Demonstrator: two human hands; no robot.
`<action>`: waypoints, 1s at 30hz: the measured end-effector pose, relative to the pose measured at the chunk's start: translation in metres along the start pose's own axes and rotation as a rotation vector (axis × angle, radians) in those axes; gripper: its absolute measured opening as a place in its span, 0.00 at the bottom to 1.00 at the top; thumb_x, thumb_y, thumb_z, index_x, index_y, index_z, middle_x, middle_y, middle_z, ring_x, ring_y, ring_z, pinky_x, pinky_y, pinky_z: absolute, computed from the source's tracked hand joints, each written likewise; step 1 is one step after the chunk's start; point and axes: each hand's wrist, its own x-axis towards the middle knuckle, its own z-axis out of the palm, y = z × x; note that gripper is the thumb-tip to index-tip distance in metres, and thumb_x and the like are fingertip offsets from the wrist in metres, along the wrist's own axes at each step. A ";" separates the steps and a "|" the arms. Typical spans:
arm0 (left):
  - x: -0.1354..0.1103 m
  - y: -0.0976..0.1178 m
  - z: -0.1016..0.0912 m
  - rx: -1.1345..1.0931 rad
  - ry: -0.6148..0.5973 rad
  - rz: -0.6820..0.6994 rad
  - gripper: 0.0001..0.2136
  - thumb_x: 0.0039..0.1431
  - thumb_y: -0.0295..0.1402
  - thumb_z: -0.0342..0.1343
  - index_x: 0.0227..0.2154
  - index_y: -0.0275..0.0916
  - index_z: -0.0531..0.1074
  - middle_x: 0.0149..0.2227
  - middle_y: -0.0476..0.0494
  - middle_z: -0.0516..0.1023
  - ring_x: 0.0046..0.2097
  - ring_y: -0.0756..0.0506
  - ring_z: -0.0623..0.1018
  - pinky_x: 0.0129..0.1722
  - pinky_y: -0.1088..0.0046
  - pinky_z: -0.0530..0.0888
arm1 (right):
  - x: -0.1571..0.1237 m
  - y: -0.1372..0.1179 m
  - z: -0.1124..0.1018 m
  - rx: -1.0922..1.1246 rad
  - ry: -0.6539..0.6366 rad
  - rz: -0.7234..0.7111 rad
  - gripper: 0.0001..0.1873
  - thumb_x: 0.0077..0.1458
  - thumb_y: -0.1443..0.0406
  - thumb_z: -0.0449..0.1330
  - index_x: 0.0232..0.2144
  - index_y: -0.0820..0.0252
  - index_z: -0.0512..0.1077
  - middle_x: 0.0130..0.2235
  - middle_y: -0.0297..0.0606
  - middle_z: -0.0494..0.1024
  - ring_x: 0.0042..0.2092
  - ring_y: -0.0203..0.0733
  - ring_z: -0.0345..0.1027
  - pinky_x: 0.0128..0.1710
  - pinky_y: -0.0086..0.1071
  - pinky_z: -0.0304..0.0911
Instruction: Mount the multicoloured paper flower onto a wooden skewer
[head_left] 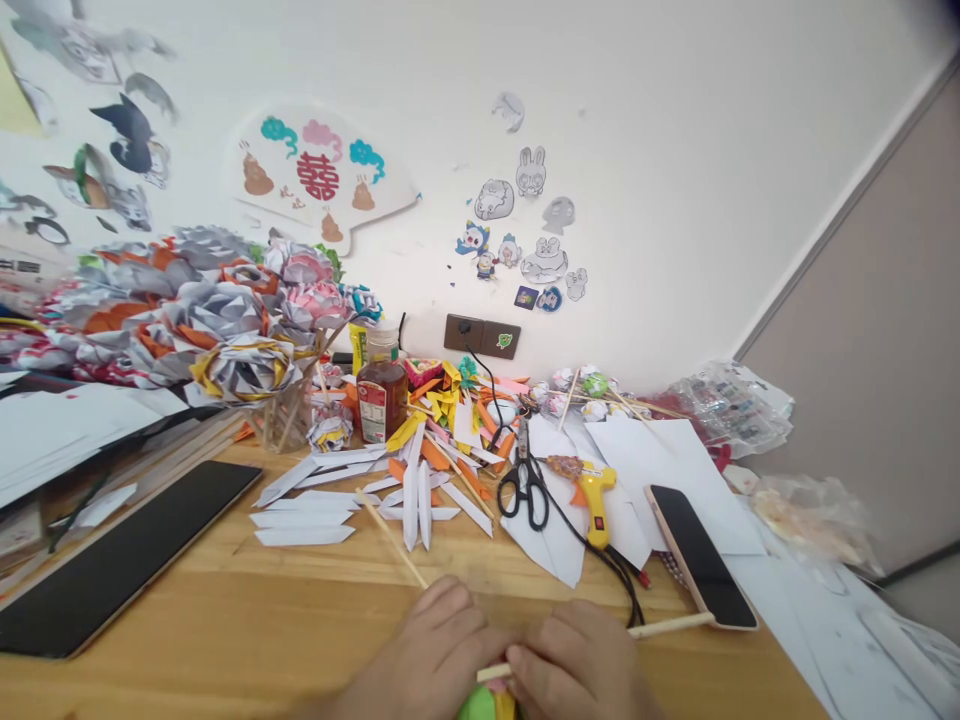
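My left hand [431, 650] is closed at the bottom middle, fingers curled around a thin wooden stick [391, 540] that slants up to the left. Close against it, my right hand [574, 655] is closed on a second wooden stick [671, 627]. One end of that stick shows between the hands by the right thumb, while the other reaches the phone's lower edge. Folded green, yellow and pink paper [477, 704] peeks out below the hands, mostly hidden; how the left stick meets it cannot be seen.
White folded paper strips [304, 520] lie ahead, with black scissors [525, 490], a yellow glue gun [597, 500] and a phone [705, 560] to the right. A black tablet-like slab [127, 560] lies left. Behind are a bottle [382, 395] and paper flowers [225, 310].
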 end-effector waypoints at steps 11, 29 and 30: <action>0.002 0.002 -0.002 0.014 -0.040 -0.016 0.10 0.53 0.37 0.58 0.34 0.42 0.64 0.29 0.52 0.74 0.31 0.47 0.70 0.36 0.71 0.63 | 0.005 0.005 -0.010 0.148 -0.074 0.017 0.17 0.69 0.61 0.47 0.31 0.62 0.68 0.22 0.35 0.74 0.20 0.34 0.63 0.19 0.29 0.53; -0.004 0.010 -0.010 -0.023 -0.095 -0.101 0.11 0.53 0.23 0.54 0.37 0.43 0.62 0.34 0.50 0.77 0.37 0.46 0.72 0.45 0.67 0.64 | 0.001 -0.008 -0.012 0.012 -0.130 -0.051 0.12 0.65 0.72 0.49 0.33 0.63 0.71 0.21 0.31 0.72 0.19 0.35 0.59 0.18 0.31 0.48; -0.004 0.010 -0.009 -0.021 -0.080 -0.102 0.11 0.54 0.23 0.53 0.38 0.43 0.63 0.34 0.51 0.77 0.37 0.45 0.73 0.45 0.67 0.65 | 0.002 -0.008 -0.012 0.017 -0.115 -0.050 0.12 0.65 0.72 0.48 0.33 0.63 0.71 0.21 0.32 0.72 0.19 0.34 0.59 0.18 0.31 0.48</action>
